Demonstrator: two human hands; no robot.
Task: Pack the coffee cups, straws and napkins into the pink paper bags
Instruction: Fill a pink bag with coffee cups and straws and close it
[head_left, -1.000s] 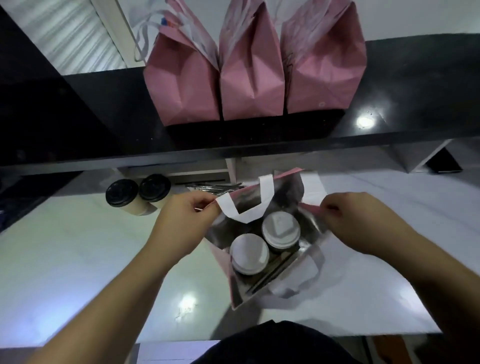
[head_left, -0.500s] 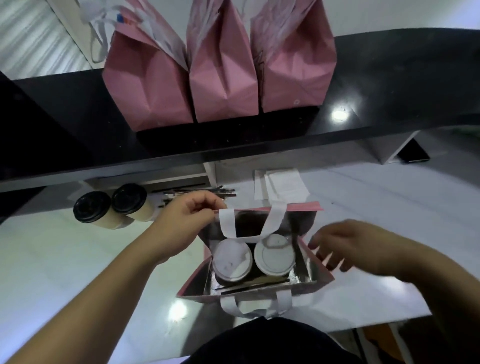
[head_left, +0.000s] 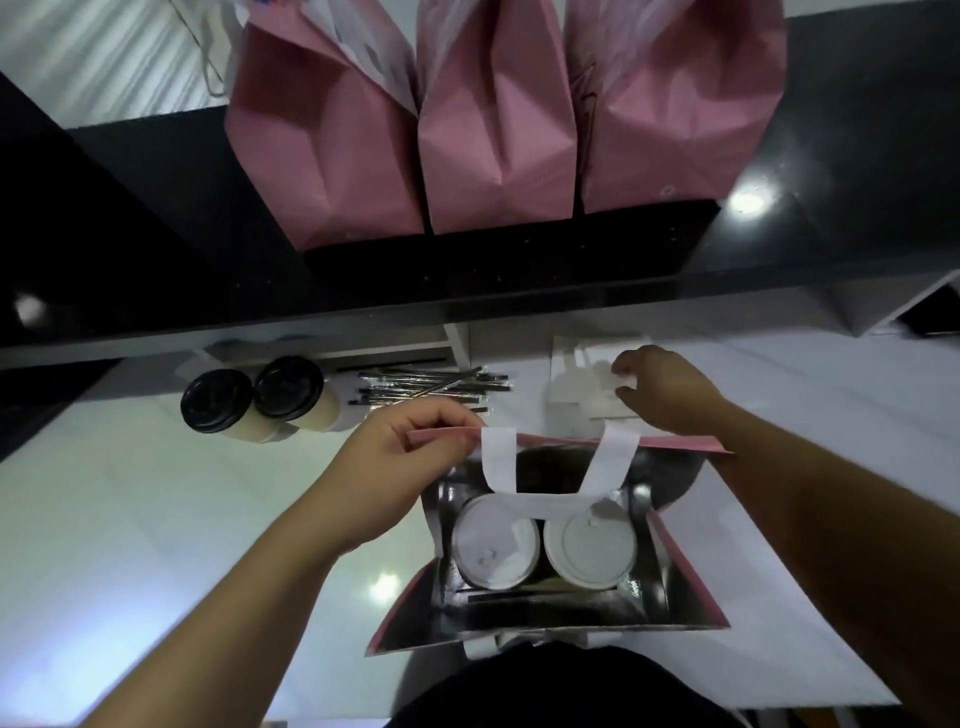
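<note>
An open pink paper bag (head_left: 685, 571) with a silver lining stands on the white counter in front of me. Inside it stand two white-lidded coffee cups (head_left: 493, 545), side by side, with dark straws lying along their near side. My left hand (head_left: 400, 467) pinches the bag's far rim at its left corner. My right hand (head_left: 665, 389) is beyond the bag, fingers closed on a white napkin (head_left: 582, 384) from the stack on the counter. A white handle loops down over the cups.
Two black-lidded coffee cups (head_left: 254, 400) stand at the back left of the counter. A bundle of wrapped straws (head_left: 426, 387) lies beside them. Three packed pink bags (head_left: 493, 130) stand on the black upper shelf (head_left: 130, 234).
My right hand let go of the bag's right side and reached over it to the napkin stack. The bag now stands squarely open in front of me. My left hand kept hold of the rim.
</note>
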